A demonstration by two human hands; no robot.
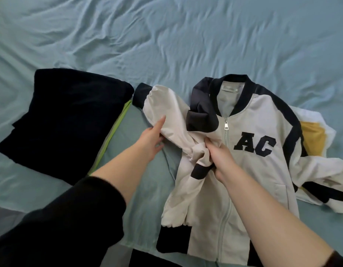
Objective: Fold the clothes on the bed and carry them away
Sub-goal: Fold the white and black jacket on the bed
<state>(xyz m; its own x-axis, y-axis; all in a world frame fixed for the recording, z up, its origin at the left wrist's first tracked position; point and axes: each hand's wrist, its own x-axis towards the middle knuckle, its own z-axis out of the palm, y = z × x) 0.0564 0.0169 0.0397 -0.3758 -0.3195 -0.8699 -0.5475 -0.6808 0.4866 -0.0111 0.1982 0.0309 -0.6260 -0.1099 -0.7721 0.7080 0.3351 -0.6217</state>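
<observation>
I am folding the jacket (263,116) lying on the bed (166,35), my right hand (218,157) gripping its bunched sleeve (166,105), my left hand (153,137) touching it with straight fingers, the dark clothes (66,120) beside seemingly folded, nothing carried away yet.

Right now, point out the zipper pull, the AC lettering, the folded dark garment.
zipper pull (226,125): head view, metal tab below the collar.
AC lettering (246,135): head view, top of the A.
folded dark garment (70,120): head view, middle of its top.
</observation>
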